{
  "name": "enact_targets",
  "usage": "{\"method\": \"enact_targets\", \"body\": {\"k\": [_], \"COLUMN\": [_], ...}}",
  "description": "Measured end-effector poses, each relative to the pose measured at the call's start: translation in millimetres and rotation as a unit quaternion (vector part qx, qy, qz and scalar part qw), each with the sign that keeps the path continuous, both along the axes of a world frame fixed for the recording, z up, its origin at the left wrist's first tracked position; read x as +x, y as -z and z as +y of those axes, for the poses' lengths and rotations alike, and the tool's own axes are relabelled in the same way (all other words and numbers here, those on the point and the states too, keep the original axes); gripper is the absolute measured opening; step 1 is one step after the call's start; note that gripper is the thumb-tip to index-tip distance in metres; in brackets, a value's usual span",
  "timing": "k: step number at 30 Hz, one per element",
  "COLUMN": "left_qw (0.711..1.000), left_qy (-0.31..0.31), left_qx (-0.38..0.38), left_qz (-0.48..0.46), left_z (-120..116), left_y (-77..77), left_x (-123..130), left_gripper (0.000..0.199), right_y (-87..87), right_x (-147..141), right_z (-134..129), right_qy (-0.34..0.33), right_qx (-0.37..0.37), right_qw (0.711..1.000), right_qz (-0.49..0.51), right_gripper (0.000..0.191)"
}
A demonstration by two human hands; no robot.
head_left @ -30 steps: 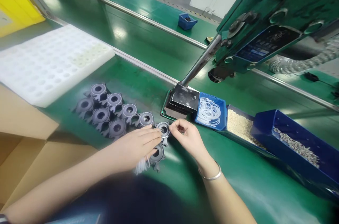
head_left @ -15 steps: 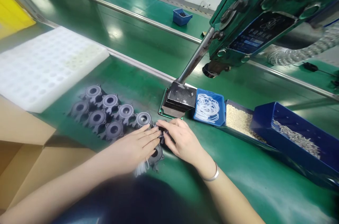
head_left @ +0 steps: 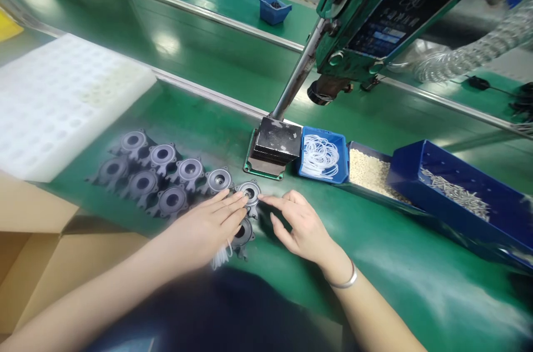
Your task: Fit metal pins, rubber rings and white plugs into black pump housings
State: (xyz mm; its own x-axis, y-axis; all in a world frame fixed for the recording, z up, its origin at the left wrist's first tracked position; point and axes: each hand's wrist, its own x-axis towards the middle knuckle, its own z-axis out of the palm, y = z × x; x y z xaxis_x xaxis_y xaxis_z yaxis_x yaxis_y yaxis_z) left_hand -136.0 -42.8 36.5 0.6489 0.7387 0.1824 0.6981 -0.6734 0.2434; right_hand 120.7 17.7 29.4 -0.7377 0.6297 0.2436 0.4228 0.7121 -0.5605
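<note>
Two rows of dark round metal housings, each with a centre hole and lugs, lie on the green bench. My left hand (head_left: 214, 224) reaches over the near row, its fingertips on the right-end housing (head_left: 250, 190) of the far row. A bundle of thin white rings (head_left: 222, 255) hangs out below that palm; how the fingers grip it is hidden. My right hand (head_left: 297, 221) is to the right, index finger stretched to the same housing's rim and thumb apart, with nothing held. Under my left fingers, another housing (head_left: 242, 232) is partly covered.
Behind the housings stands a press (head_left: 375, 24) with a black block (head_left: 278, 138) at its column base. Rightward are a blue bin (head_left: 342, 166) of white rings, a tray of small cream pieces (head_left: 368, 171) and a bin of screws (head_left: 458, 191). A white foam tray (head_left: 54, 102) and cardboard box (head_left: 83, 268) are left.
My right hand has drawn back to the right from the end housing, leaving only its index finger near the rim. My left hand stays over the housings. The whole view has shifted slightly.
</note>
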Motion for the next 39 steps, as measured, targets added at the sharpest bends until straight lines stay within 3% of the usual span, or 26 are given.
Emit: {"method": "enact_targets", "body": {"k": [6, 11, 14, 17, 20, 24, 29, 36, 39], "left_qw": [1.0, 0.999, 0.994, 0.969, 0.946, 0.931, 0.917, 0.901, 0.881], "left_qy": [0.008, 0.002, -0.025, -0.123, -0.188, -0.222, -0.267, -0.307, -0.33], "left_qx": [-0.005, -0.005, -0.016, -0.041, -0.073, -0.121, -0.125, -0.139, -0.159], "left_qz": [0.017, -0.032, -0.11, -0.211, -0.255, -0.264, -0.268, -0.272, -0.299], "left_z": [-0.6, 2.2, 5.4, 5.5, 3.0, -1.5, -16.7, -40.0, -45.3], "left_y": [-2.5, 1.4, -3.5, -15.0, -25.6, -28.5, -20.8, -16.2, -11.4], "left_x": [-0.7, -1.5, -9.0, -19.9, -29.2, -40.4, -59.9, -84.9, -95.2], "left_gripper": [0.039, 0.035, 0.031, 0.027, 0.025, 0.024, 0.019, 0.022, 0.023], "right_y": [4.5, 4.4, -10.6, -36.2, -56.4, -60.5, -55.7, -57.0, -57.5], "right_x": [-6.8, -17.0, -21.1, -32.4, -58.4, -106.8, -151.6, -188.0, -203.1], "right_z": [-10.3, -4.5, 4.1, 12.2, 15.7, 14.7, 16.0, 17.1, 19.7], "right_qy": [-0.023, -0.035, 0.0, 0.051, -0.018, -0.121, -0.144, -0.181, -0.168], "right_qx": [-0.004, 0.002, 0.0, -0.002, -0.086, -0.202, -0.266, -0.311, -0.323], "right_qw": [0.999, 0.999, 0.998, 0.99, 0.988, 0.967, 0.951, 0.933, 0.931], "right_qz": [0.023, 0.019, 0.064, 0.132, 0.13, 0.093, 0.065, 0.004, -0.011], "right_gripper": [0.047, 0.043, 0.04, 0.036, 0.029, 0.015, 0.026, 0.024, 0.028]}}
